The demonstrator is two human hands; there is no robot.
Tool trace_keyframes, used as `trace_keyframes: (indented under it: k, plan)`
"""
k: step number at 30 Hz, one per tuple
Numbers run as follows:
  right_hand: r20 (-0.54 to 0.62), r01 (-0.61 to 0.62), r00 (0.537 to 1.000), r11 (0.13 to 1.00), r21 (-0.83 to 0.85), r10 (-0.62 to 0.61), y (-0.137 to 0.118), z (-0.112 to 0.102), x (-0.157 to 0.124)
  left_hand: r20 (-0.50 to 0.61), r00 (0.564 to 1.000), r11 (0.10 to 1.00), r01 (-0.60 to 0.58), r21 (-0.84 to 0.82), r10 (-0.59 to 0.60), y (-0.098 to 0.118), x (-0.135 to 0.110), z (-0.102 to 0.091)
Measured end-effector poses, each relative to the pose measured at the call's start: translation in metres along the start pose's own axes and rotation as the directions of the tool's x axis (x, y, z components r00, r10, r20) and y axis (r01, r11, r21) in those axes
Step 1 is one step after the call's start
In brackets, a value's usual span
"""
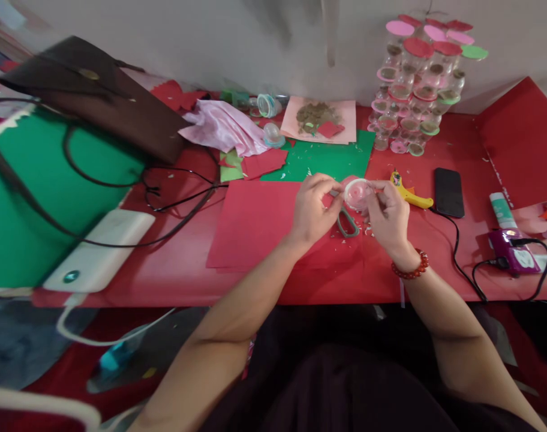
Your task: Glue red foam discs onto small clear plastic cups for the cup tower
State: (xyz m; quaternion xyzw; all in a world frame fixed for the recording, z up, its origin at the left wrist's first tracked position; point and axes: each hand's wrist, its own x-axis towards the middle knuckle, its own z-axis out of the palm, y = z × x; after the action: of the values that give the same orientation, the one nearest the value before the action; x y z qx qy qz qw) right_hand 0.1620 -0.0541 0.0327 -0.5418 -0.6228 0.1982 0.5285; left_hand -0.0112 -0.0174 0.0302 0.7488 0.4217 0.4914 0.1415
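- Left hand (316,207) and right hand (389,217) pinch opposite sides of a round, clear plastic cup (357,195), midway between the red surface's (174,273) front and back edges.
- Grey-green-handled scissors (354,230) crowd the spot just below.
- Yellow glue gun (416,198), flat black phone (448,192): toward the right edge.
- White rounded power bank (105,249): front-left corner.

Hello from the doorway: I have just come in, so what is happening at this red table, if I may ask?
A person holds a small round plastic piece between the fingertips of the left hand and right hand, above the red table. Near the hands lie green-handled scissors, partly hidden, and a yellow glue gun. A phone lies farther right. By the wall is a tall cluster of clear plastic pieces with pink, red and green discs.
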Motion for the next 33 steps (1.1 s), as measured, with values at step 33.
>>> trace_keyframes:
  k: [33]
  plan:
    - [0.005, -0.229, 0.971, 0.921, 0.315, 0.239, -0.001, -0.001, 0.013, -0.184, 0.972, 0.966, 0.179, 0.185, -0.145, -0.05, 0.016, -0.032]
